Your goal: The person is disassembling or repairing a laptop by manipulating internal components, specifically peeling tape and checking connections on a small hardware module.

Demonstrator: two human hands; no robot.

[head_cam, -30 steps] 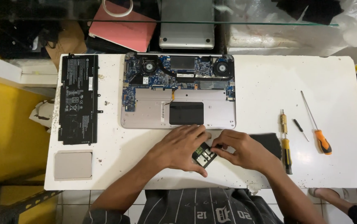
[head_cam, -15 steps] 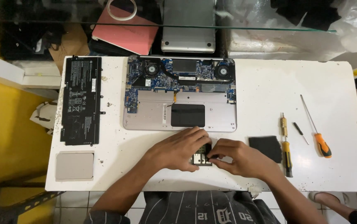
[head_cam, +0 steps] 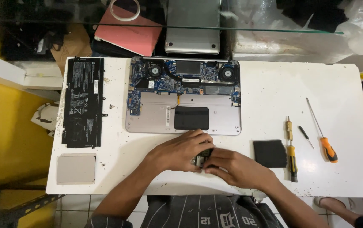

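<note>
Left hand (head_cam: 179, 152) first: I've got it curled over a small circuit module (head_cam: 201, 157), fingers pinching its left edge, just in front of the opened laptop base (head_cam: 183, 99), my landmark. To the far left of that base lies the long black battery pack (head_cam: 82, 102), and in front of the battery a grey square pad (head_cam: 76, 168), all on the white table (head_cam: 270, 90). Moving right, my right hand (head_cam: 232, 169) meets the left, fingertips closed on the module's right side, so both hands hold it between them, close to the table's near edge. I can't tell how much of the module is covered; only a sliver shows. To do this well, I'd say: grip by the edges, keep thumbs off the contacts, hold it level and low over the table so a slip costs nothing. Right of the base, a black square pad (head_cam: 269, 153), then a yellow-handled screwdriver (head_cam: 291, 158), a small black bit (head_cam: 305, 137), and an orange-handled screwdriver (head_cam: 323, 134) furthest right, all within reach
</note>
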